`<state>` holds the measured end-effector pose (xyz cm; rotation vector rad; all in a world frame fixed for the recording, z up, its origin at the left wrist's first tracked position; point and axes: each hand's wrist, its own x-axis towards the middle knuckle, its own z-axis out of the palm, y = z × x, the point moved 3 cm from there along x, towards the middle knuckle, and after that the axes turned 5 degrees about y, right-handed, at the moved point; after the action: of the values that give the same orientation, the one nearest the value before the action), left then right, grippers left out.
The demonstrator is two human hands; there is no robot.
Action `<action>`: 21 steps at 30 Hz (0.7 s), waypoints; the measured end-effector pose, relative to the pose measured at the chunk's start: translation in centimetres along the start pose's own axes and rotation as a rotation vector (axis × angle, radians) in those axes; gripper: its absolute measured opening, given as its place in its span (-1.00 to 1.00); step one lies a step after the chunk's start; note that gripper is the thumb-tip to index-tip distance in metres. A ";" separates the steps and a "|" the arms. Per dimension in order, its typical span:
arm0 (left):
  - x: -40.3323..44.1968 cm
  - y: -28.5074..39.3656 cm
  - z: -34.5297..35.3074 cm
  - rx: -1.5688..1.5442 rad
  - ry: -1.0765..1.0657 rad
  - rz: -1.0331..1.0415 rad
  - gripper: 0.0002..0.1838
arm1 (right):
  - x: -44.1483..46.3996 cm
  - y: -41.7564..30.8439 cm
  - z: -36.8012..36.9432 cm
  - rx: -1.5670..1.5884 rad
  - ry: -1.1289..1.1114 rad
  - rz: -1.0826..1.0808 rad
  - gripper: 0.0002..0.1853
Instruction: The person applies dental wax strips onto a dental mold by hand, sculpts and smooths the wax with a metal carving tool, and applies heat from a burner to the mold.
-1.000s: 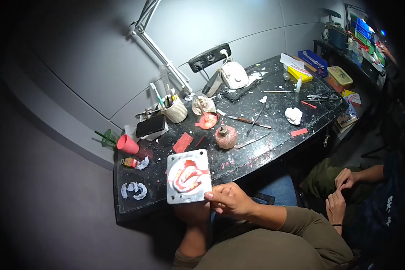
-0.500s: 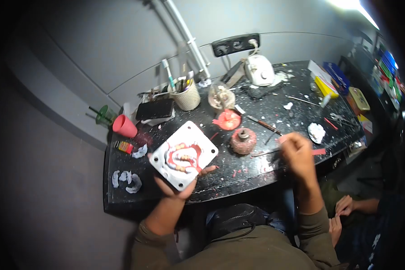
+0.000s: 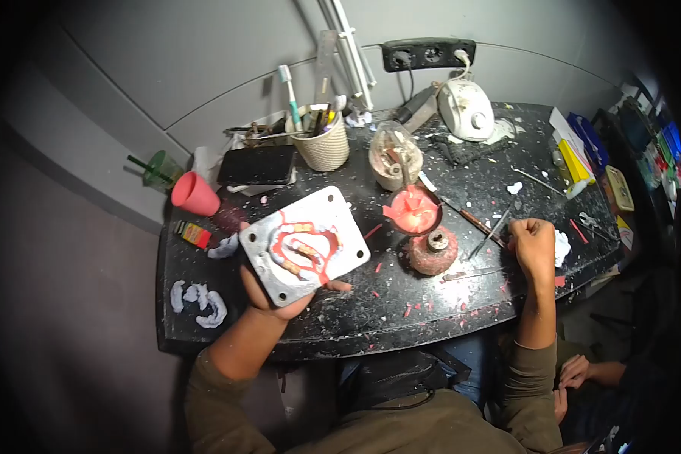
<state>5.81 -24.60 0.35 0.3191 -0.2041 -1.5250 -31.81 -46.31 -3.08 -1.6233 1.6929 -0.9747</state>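
My left hand (image 3: 268,297) supports a square metal plate (image 3: 268,276) from below. The plate has holes at its corners and carries white plaster with tooth shapes and red wax (image 3: 327,240). Over the right part of the bench, my right hand (image 3: 533,244) is closed, and whatever its fingers hold is too small to make out. Just left of that hand lie a brown-handled tool (image 3: 469,218) and a thin dark tool (image 3: 490,234). A red-speckled round burner (image 3: 433,253) stands between the hands, with a pan of red wax (image 3: 413,211) behind it.
On the black bench (image 3: 340,325) are a woven cup of brushes (image 3: 324,147), a dark box (image 3: 257,166), a red cup (image 3: 196,194), white plaster pieces (image 3: 212,309) and a white device (image 3: 465,112). Another person's hands (image 3: 574,371) are at the lower right.
My right hand has left the plate and moved right across the bench, its fingers now closed. The plate has turned and rests on my left hand. The camera view has shifted.
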 end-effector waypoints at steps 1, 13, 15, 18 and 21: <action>0.2 0.2 0.2 -0.022 -0.019 0.016 0.01 | 0.2 -0.4 -0.4 -0.018 0.014 0.007 -0.55; -0.2 -0.5 -1.6 -0.074 0.055 -0.090 0.03 | 0.8 -1.3 1.4 0.006 0.002 0.014 -0.69; -0.1 -0.8 -1.4 -0.113 0.067 -0.099 0.04 | 0.4 -2.5 1.4 -0.017 -0.031 0.027 -0.71; 0.0 -1.4 -1.4 -0.116 0.059 -0.117 0.07 | 1.0 -1.1 1.8 -0.031 -0.017 -0.042 -0.67; 0.1 -1.9 -1.1 -0.096 0.052 -0.144 0.08 | 0.9 -1.0 1.2 0.128 -0.052 -0.006 -0.67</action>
<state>4.36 -24.60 -1.35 0.3015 -0.0673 -1.6613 -30.34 -47.29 -2.85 -1.5574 1.5592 -1.0137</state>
